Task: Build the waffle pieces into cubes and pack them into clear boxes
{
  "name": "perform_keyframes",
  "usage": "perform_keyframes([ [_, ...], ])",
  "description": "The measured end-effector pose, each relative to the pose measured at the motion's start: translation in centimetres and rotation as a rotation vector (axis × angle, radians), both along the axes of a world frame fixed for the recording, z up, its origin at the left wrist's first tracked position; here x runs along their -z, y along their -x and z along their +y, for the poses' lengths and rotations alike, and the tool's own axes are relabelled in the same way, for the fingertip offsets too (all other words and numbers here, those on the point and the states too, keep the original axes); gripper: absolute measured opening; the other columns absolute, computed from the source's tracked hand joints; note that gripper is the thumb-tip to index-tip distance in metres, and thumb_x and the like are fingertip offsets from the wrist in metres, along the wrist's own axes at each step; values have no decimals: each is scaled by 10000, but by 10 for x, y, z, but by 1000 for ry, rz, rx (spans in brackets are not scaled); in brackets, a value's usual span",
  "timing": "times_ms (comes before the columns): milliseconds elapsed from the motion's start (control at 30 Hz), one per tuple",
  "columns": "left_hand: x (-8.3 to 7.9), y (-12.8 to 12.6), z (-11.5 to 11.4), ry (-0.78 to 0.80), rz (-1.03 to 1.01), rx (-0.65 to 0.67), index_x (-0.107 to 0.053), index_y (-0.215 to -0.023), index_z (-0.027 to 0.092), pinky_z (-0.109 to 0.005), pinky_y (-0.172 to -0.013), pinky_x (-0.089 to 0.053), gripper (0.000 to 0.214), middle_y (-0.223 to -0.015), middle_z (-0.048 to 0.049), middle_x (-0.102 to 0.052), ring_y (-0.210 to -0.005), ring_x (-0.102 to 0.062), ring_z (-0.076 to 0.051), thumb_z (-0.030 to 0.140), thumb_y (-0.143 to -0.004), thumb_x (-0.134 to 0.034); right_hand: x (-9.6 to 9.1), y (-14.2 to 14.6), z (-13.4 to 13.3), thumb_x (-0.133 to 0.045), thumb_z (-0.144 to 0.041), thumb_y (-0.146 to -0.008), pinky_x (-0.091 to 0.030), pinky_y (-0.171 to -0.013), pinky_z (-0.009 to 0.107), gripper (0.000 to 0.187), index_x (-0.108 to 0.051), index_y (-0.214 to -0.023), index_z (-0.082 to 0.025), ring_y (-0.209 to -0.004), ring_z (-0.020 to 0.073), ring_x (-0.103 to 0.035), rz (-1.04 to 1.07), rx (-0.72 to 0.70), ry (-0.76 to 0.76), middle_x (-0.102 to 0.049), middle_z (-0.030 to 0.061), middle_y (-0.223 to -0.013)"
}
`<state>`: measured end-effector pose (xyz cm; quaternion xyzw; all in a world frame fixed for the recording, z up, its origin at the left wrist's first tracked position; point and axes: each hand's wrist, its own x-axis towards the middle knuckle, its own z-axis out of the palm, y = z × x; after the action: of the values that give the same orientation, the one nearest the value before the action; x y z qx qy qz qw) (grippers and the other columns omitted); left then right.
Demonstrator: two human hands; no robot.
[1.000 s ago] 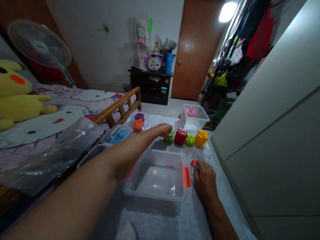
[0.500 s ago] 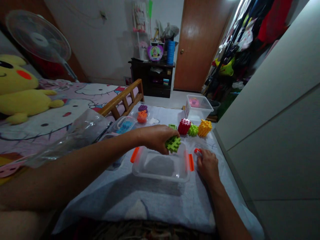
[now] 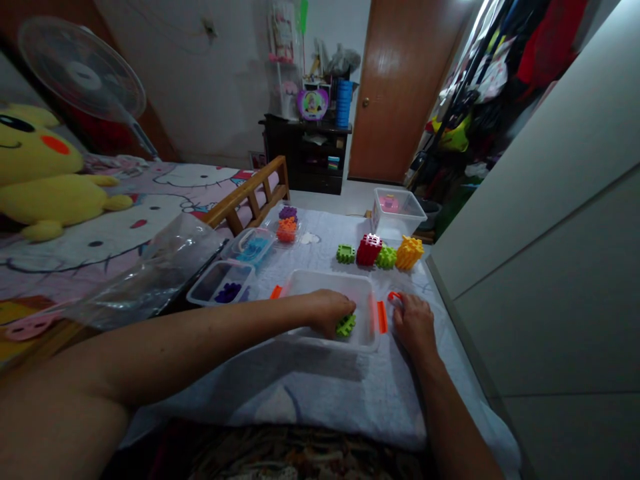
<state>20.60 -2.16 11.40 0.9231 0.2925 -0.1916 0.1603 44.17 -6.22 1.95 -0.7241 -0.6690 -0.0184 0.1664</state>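
My left hand (image 3: 329,312) reaches into a clear plastic box (image 3: 325,283) with orange latches and is closed on a green toy block (image 3: 345,325) near the box's bottom. My right hand (image 3: 413,323) rests beside the box's right latch, fingers curled on a small orange-red piece (image 3: 394,296). Beyond the box stand a row of blocks: green (image 3: 345,253), red (image 3: 369,249), light green (image 3: 386,257) and yellow (image 3: 409,252).
A pale cloth (image 3: 320,387) covers the table. Small clear boxes hold blue (image 3: 253,248), purple (image 3: 227,291) and orange pieces (image 3: 287,230). Another clear tub (image 3: 399,212) stands at the back right. A plastic bag (image 3: 150,273) and a bed lie left; a grey wall (image 3: 540,233) is right.
My left hand took a green block from the row, carried it toward me and lowered it into the clear box. My right hand stayed beside the latch.
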Motion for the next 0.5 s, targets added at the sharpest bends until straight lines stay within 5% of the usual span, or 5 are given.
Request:
perform_keyframes([
  [500,9,-8,-11,-139,-18,-2,-598,-1178,147,-441,-824,-567,480,-1181,-190,-645,-1035,-645,-334,353,-749,-666,3,-2,1,-504,-189,-911,-376,-843,348,287,-643,-1161,-170,-980,247,-536,21,-24,-19,-661,116,-1146],
])
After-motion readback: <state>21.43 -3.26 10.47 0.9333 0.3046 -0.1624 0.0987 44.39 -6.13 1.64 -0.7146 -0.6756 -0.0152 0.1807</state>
